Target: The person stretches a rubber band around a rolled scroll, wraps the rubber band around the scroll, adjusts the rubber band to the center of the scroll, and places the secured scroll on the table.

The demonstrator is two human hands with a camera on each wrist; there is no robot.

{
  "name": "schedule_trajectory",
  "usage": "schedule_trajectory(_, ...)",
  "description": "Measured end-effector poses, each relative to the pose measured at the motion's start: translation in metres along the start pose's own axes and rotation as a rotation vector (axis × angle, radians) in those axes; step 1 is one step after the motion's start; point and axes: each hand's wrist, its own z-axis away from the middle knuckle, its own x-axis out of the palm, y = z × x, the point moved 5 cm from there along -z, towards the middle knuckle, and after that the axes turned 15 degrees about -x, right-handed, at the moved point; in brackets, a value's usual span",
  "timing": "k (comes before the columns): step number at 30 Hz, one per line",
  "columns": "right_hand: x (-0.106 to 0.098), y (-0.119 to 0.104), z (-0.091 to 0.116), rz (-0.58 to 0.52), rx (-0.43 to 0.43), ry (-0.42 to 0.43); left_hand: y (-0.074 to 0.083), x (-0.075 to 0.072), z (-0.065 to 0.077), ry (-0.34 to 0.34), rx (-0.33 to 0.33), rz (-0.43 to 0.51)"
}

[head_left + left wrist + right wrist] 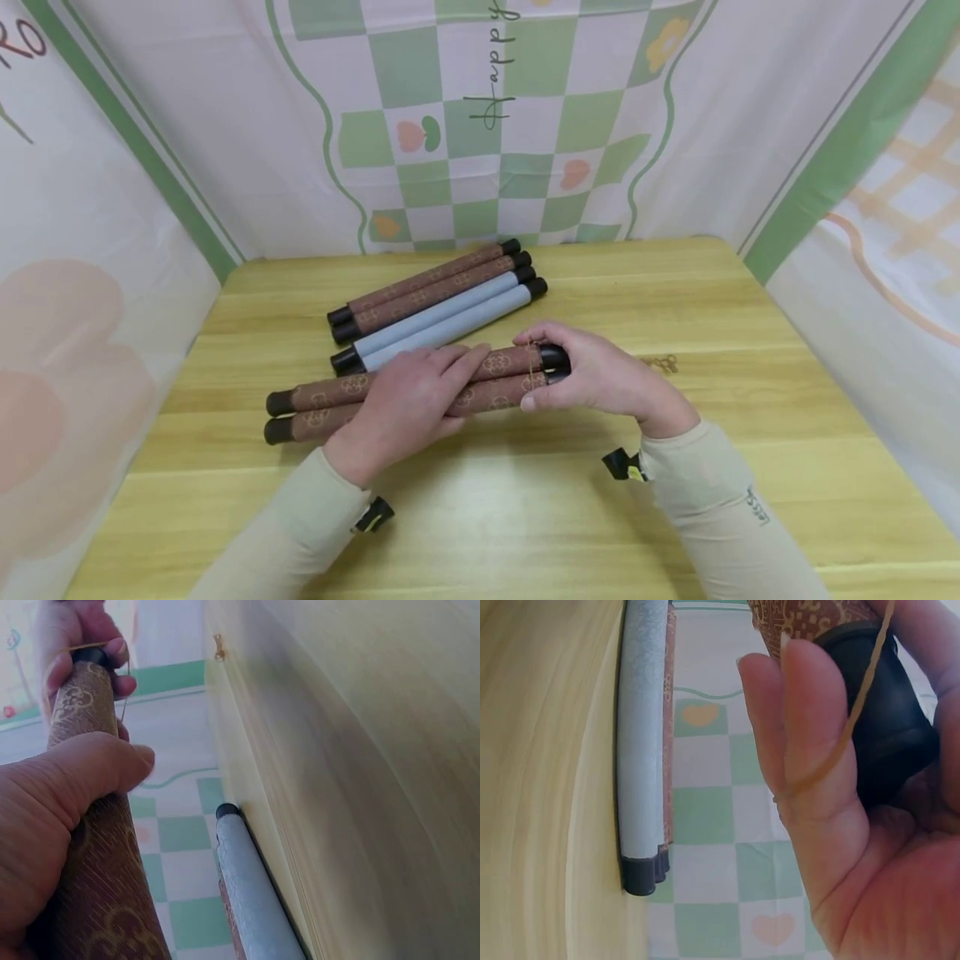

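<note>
Two brown scrolls [330, 392] with a pale flower pattern and black end knobs lie side by side in my left hand [412, 400], which grips them near their middle. In the left wrist view the thumb lies across a brown scroll [90, 847]. My right hand [600, 375] is at their right end, thumb and fingers on either side of the black knobs. A thin tan rubber band [866, 697] is stretched over the right hand's fingers and runs around the scroll ends. In the right wrist view it passes in front of a black knob [889, 727].
Behind the hands, two light blue scrolls [450, 321] and two more brown scrolls [427, 283] lie side by side on the wooden table [750, 358]. Several loose rubber bands [663, 363] rest to the right, partly behind the right wrist. Printed cloth [540, 125] hangs around the table.
</note>
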Motion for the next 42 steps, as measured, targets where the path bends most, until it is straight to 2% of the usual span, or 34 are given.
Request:
schedule_trajectory(5,-0.001,-0.005,0.000,0.089,-0.003,-0.002,0.010,0.001,-0.004,0.058,0.072,0.009)
schedule_trajectory(9,0.000,-0.010,0.000,0.109,-0.012,0.002,0.017,0.002,-0.006,0.105,0.084,0.014)
schedule_trajectory(11,0.001,-0.011,0.000,0.104,-0.014,0.003,0.019,0.003,-0.007,0.109,0.074,0.001)
schedule_trajectory(16,0.003,-0.012,0.000,0.193,-0.027,0.010,0.022,0.005,-0.010,0.079,0.057,-0.022)
schedule_trajectory(21,0.004,-0.011,0.000,0.226,-0.034,0.011,0.022,0.003,-0.009,0.075,0.053,0.020)
schedule_trajectory(26,0.005,-0.011,0.003,0.153,-0.037,0.002,0.020,0.000,-0.007,0.072,0.069,0.085)
schedule_trajectory(34,0.007,-0.003,0.009,-0.094,-0.054,0.023,0.015,-0.010,-0.003,0.047,0.087,0.154)
schedule_trajectory(39,0.011,0.002,0.011,-0.268,-0.092,0.057,0.011,-0.014,-0.003,-0.008,0.057,0.176)
schedule_trajectory(42,0.016,0.003,0.010,-0.336,-0.156,0.060,0.007,-0.018,-0.004,-0.033,0.014,0.208)
